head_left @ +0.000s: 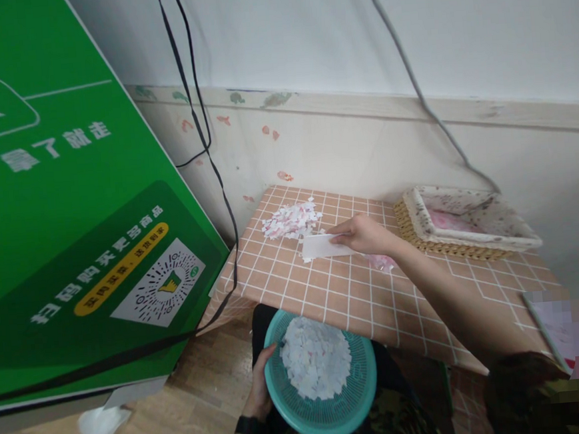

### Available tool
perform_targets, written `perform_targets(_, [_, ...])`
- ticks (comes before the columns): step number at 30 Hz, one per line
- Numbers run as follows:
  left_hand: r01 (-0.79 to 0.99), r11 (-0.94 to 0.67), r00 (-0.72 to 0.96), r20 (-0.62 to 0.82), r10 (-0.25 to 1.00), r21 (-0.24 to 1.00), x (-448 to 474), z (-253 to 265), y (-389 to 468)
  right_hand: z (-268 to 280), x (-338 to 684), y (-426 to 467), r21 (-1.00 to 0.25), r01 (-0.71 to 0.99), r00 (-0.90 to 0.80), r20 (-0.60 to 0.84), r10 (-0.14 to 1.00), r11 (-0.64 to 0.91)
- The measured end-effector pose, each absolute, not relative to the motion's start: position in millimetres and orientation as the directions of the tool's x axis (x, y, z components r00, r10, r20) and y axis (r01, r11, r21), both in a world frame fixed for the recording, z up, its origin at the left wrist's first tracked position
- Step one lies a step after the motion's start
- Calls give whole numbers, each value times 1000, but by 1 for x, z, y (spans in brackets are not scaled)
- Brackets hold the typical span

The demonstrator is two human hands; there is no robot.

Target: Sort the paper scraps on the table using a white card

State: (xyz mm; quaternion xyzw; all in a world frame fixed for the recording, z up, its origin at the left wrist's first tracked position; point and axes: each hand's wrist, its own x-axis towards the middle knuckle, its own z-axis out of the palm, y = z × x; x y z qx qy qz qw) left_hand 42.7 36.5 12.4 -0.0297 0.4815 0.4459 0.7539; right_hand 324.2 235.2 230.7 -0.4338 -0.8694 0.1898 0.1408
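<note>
My left hand (263, 379) is closed on the left rim of a round teal plastic basket (326, 425) on my lap. Inside the basket lies a heap of small white paper scraps (315, 359). Over the table, my right hand (358, 233) pinches a flat white card (324, 245) between thumb and fingers. Just beyond the card's left end is a pile of white and pinkish paper scraps (292, 219). Under my right wrist, a pink, shiny packet-like thing (382, 262) is partly hidden.
The table has a brown checked cloth (284, 281). A cloth-lined wicker basket (472, 246) stands at its back right. A large green cabinet (69, 214) rises at left, with dark cables (225, 202) hanging near it. White crumpled stuff (102, 429) lies on the floor.
</note>
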Motion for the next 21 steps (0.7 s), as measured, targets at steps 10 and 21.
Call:
perform_targets(10, [-692, 619, 176, -744, 644, 372, 42, 11, 36, 232, 332, 220, -399, 747, -520, 149, 841, 532])
perform_targets(21, [-690, 640, 201, -759, 619, 339, 43, 14, 37, 229, 348, 203, -370, 805, -454, 119, 883, 463])
